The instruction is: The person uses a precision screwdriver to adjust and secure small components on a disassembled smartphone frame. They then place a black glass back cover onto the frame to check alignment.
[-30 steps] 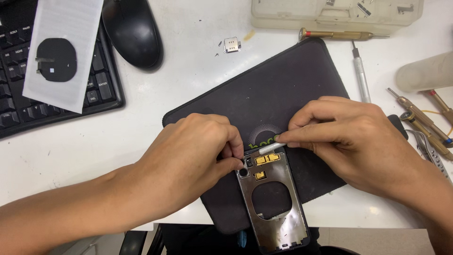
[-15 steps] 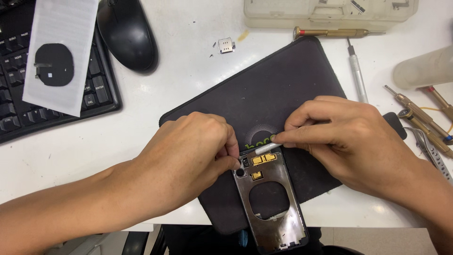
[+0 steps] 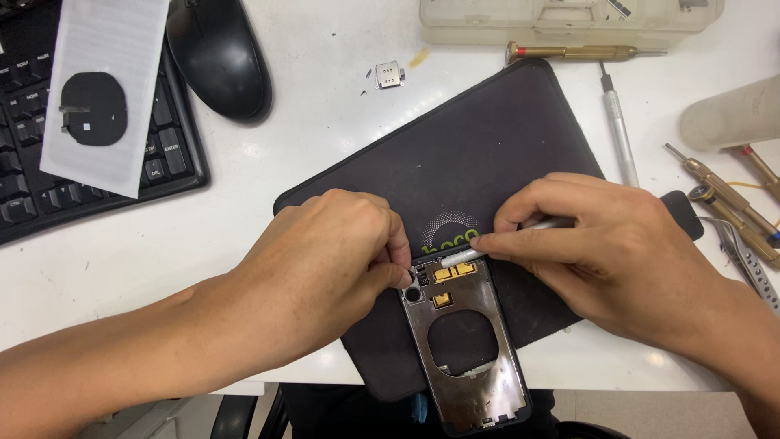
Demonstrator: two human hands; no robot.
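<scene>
Phone frame (image 3: 467, 349) lies between both hands (image 3: 325, 260), top edge under fingertips.

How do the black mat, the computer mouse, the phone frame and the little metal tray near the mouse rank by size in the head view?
1. Black mat
2. Phone frame and computer mouse: look alike, and the frame lies nearer the camera, so unranked
3. Small metal tray

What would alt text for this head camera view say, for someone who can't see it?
Two bare hands work on an opened phone frame lying on a dark mat: the left hand steadies its top corner while the right hand presses a slim silver tool against the top edge. A keyboard, mouse and screwdrivers lie around the white desk.
</scene>
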